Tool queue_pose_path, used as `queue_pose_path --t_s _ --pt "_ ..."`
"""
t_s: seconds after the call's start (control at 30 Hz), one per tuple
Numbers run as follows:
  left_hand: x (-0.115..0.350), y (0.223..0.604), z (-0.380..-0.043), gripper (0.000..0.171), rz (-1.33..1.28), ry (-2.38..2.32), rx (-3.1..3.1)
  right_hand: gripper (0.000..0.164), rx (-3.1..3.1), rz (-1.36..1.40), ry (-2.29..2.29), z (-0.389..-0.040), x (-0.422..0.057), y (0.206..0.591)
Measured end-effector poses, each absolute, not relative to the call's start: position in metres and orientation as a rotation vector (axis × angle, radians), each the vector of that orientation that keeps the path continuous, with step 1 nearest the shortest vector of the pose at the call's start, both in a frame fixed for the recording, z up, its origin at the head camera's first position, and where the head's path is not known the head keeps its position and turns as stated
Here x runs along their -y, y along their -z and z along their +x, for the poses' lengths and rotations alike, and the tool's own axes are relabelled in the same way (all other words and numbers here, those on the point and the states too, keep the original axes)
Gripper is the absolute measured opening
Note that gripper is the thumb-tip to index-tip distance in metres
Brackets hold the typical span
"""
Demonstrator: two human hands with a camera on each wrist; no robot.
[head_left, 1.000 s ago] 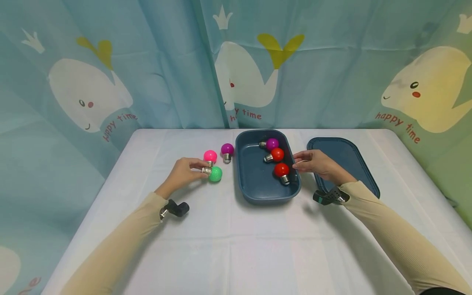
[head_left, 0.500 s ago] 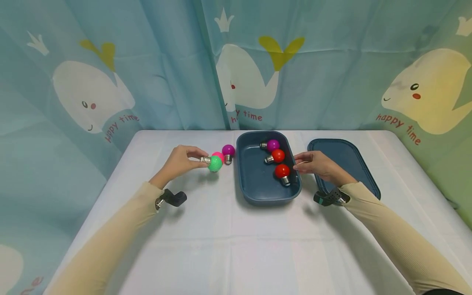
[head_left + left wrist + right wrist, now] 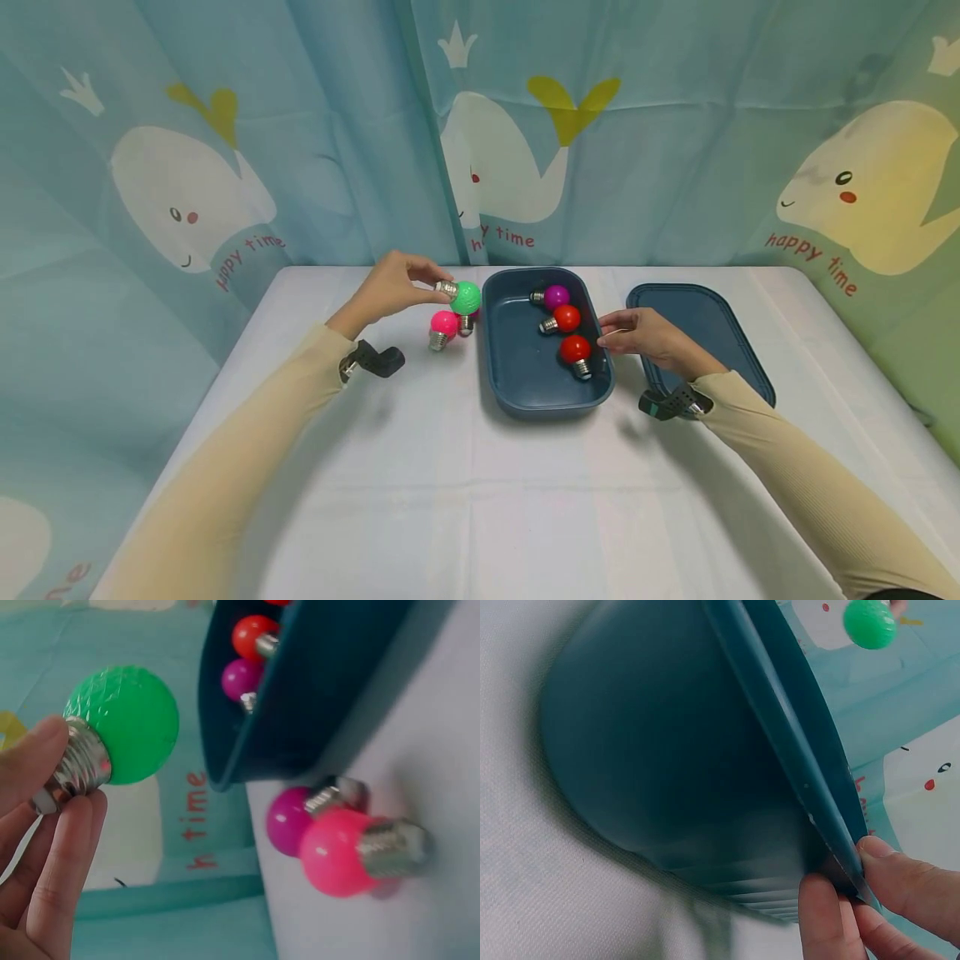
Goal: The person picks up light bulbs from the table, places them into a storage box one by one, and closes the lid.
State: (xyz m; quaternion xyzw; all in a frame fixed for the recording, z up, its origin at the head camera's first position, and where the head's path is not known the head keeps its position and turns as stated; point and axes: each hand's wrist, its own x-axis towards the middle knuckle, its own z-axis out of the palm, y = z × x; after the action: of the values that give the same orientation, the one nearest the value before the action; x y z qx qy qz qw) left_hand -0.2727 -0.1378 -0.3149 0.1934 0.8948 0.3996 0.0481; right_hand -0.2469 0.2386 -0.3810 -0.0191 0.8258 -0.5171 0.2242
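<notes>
My left hand (image 3: 395, 289) pinches a green light bulb (image 3: 129, 724) by its silver screw base, raised above the table at the left side of the dark blue box (image 3: 543, 393). Below it on the cloth lie a pink bulb (image 3: 341, 853) and a purple bulb (image 3: 287, 823), side by side; in the head view the green bulb partly covers the purple one. My right hand (image 3: 636, 332) grips the box's right rim between thumb and fingers. Inside the box, along its right side, rest a purple bulb (image 3: 557, 297) and two red bulbs, an upper one (image 3: 567, 317) and a lower one (image 3: 575, 349).
A dark blue lid (image 3: 693, 321) lies flat on the table right of the box, partly behind the right hand and wrist. A white cloth (image 3: 487, 508) covers the table. Behind it hangs a teal curtain (image 3: 337, 108) with whale prints.
My left hand has lifted the green bulb off the table and carried it up and right towards the box. The pink bulb has shifted right, beside the purple one. My right hand stays on the rim.
</notes>
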Motion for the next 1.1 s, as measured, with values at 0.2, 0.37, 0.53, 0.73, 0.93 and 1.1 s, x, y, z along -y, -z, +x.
queue_pose_path --t_s 0.2,0.37,0.53,0.73,0.93,1.1 --pt "0.112 0.303 -0.284 0.031 0.646 -1.203 -2.671 0.053 -2.282 -0.058 1.419 -0.246 -0.239 0.38" --pt "0.088 0.301 -0.29 0.03 0.808 -1.23 -2.579 0.053 -2.285 -0.052 1.416 -0.247 -0.239 0.381" --pt "0.067 0.302 -0.291 0.029 0.867 -1.18 -2.517 0.054 -2.299 -0.051 1.404 -0.247 -0.238 0.382" --pt "0.045 0.307 -0.293 0.029 0.95 -1.127 -2.424 0.054 -2.282 -0.068 1.424 -0.246 -0.24 0.381" --pt "0.026 0.315 -0.297 0.028 1.011 -1.099 -2.313 0.052 -2.261 -0.076 1.452 -0.247 -0.242 0.381" --pt "0.013 0.32 -0.295 0.028 1.046 -1.082 -2.228 0.052 -2.264 -0.064 1.445 -0.247 -0.241 0.382"
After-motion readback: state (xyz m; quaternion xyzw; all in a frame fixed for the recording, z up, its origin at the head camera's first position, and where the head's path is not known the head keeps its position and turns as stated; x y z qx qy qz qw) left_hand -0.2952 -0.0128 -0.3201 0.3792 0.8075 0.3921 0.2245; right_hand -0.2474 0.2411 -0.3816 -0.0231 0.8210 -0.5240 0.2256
